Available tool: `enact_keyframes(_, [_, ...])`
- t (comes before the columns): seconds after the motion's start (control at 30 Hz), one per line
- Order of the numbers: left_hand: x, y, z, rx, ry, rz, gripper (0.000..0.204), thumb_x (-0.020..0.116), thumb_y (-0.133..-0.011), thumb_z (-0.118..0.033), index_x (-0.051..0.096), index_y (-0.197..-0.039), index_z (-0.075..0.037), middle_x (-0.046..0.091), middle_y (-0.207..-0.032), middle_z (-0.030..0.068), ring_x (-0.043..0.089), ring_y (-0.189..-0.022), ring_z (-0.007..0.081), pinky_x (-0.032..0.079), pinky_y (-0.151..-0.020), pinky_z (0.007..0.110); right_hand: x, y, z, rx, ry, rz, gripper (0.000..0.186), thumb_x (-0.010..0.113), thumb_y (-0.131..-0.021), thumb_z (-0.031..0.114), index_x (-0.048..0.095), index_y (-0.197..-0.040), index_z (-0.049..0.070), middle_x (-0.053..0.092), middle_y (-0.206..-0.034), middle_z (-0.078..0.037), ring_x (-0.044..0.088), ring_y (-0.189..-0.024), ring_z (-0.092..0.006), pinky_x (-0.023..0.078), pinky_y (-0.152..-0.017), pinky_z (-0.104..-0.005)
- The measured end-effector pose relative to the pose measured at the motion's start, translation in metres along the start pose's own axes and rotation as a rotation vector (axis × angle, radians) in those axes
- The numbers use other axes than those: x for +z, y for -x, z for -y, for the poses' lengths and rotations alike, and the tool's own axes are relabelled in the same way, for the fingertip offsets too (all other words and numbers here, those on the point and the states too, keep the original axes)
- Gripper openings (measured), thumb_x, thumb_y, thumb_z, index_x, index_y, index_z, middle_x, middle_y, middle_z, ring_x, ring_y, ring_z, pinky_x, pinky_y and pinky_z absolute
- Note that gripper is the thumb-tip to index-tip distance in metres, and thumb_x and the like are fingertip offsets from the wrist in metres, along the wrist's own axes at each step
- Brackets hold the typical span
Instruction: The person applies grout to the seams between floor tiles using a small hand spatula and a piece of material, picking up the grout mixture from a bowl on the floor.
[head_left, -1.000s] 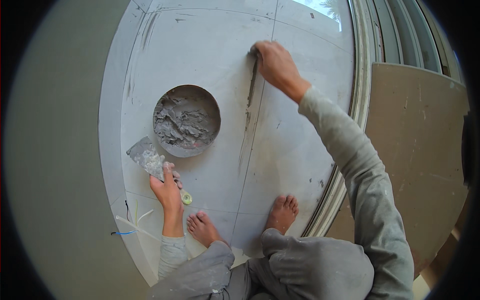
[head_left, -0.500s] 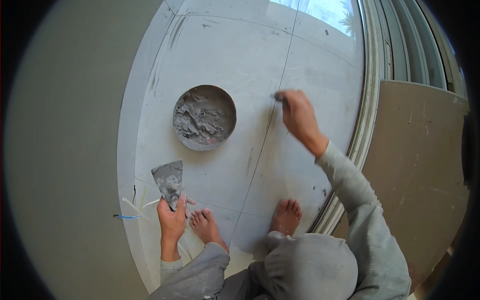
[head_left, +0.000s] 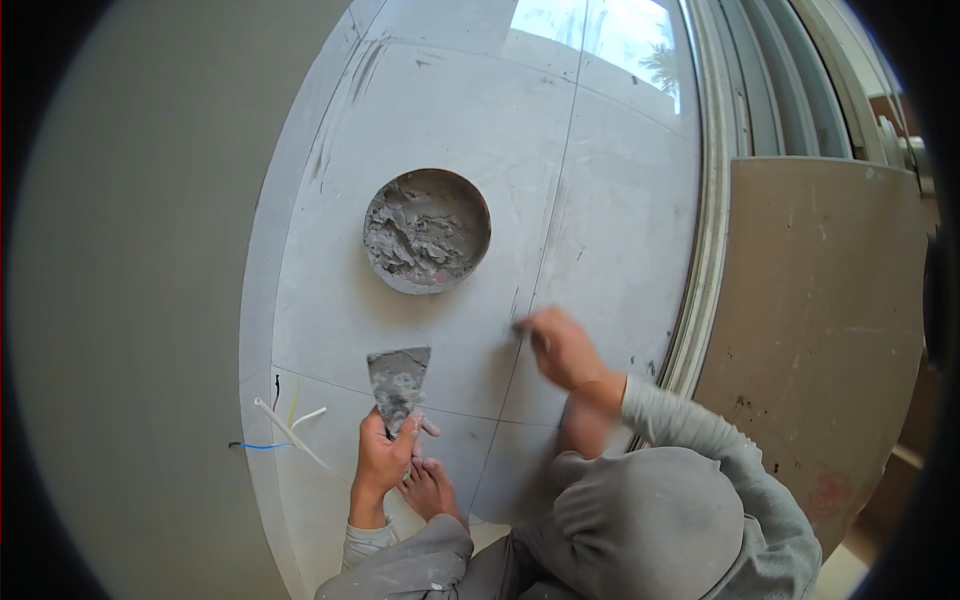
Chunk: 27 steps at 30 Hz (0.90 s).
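My left hand (head_left: 386, 458) is closed around a putty knife (head_left: 399, 372), its wide blade pointing away from me and smeared with grey paste. Pale dried residue coats the fingers. Further right, my right hand (head_left: 562, 348) is closed low over a dark floor joint. A small dark thing (head_left: 520, 327) sticks out from its fingertips, too blurred to name. Ahead of both hands stands a round bucket (head_left: 420, 286), partly filled with lumpy grey paste (head_left: 412, 235).
Large pale floor tiles (head_left: 450, 110) carry dark scuffs. Loose wires (head_left: 290, 432) and a white conduit lie at the left, beside a plain grey wall (head_left: 140, 300). A sliding-door track (head_left: 712, 230) and a brown board (head_left: 810, 300) border the right side. My bare left foot (head_left: 436, 490) is close below the putty knife.
My right hand has come back toward me along the joint, its fingers still closed. My left hand has shifted right with the putty knife. The view has moved slightly.
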<state>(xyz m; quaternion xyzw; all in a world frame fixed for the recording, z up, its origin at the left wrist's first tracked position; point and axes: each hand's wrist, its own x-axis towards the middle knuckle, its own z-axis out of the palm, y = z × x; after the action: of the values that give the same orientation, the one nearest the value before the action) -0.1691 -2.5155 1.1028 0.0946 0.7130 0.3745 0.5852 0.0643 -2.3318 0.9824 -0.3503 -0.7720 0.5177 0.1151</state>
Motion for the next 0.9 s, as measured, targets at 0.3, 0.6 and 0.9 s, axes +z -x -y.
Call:
enact_keyframes(0.3, [-0.083, 0.107, -0.001, 0.115, -0.169, 0.175, 0.019, 0.061, -0.102, -0.009, 0.061, -0.117, 0.002, 0.073, -0.079, 0.0106, 0.052, -0.053, 0.0044, 0.043, -0.049, 0.023, 0.101, 0.102, 0.133, -0.045, 0.16, 0.0, 0.025, 0.058, -0.081, -0.004, 0.063, -0.104, 0.003, 0.064, -0.097, -0.016, 0.061, -0.098, -0.0371, 0.053, -0.086, -0.0457])
enact_keyframes(0.6, [-0.12, 0.156, 0.019, 0.206, -0.05, 0.037, 0.02, 0.06, -0.104, -0.013, 0.06, -0.118, 0.001, 0.072, -0.08, 0.0099, 0.049, -0.051, 0.0041, 0.038, -0.046, 0.022, 0.096, 0.11, 0.191, 0.099, 0.171, -0.011, 0.03, 0.058, -0.081, -0.006, 0.07, -0.107, 0.003, 0.068, -0.104, -0.016, 0.061, -0.104, -0.0378, 0.052, -0.092, -0.0452])
enact_keyframes(0.9, [-0.08, 0.125, 0.037, 0.223, -0.007, -0.022, 0.016, 0.059, -0.105, -0.015, 0.058, -0.113, -0.001, 0.072, -0.08, 0.0087, 0.045, -0.05, 0.0022, 0.035, -0.044, 0.022, 0.159, 0.233, 0.171, -0.038, 0.141, 0.197, 0.025, 0.058, -0.077, -0.005, 0.063, -0.101, 0.002, 0.063, -0.1, -0.015, 0.061, -0.101, -0.0372, 0.053, -0.088, -0.0454])
